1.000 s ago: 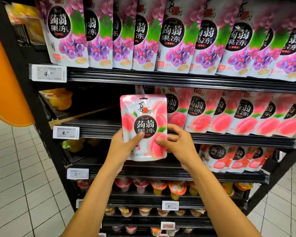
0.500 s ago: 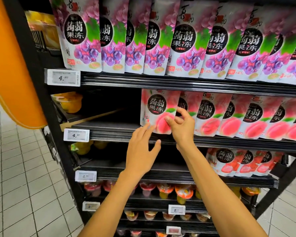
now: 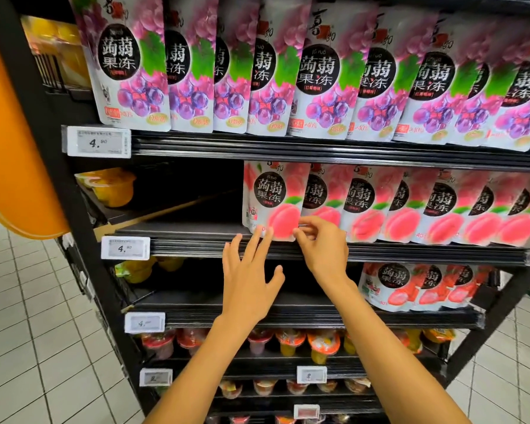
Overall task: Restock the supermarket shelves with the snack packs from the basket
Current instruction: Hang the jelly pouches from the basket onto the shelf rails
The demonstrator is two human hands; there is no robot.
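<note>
The peach pack (image 3: 271,200) is standing at the left end of its row on the middle shelf (image 3: 196,243), the left hand (image 3: 248,280) touching its bottom edge with straight fingers and the right hand (image 3: 322,246) pinching its lower corner, so, lacking support leftward, it is probably risking toppling on release.

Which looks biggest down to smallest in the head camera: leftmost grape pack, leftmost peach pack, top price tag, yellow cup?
1. leftmost grape pack, though it may just be closer.
2. leftmost peach pack.
3. top price tag and yellow cup look about alike, so no ranking between them.
</note>
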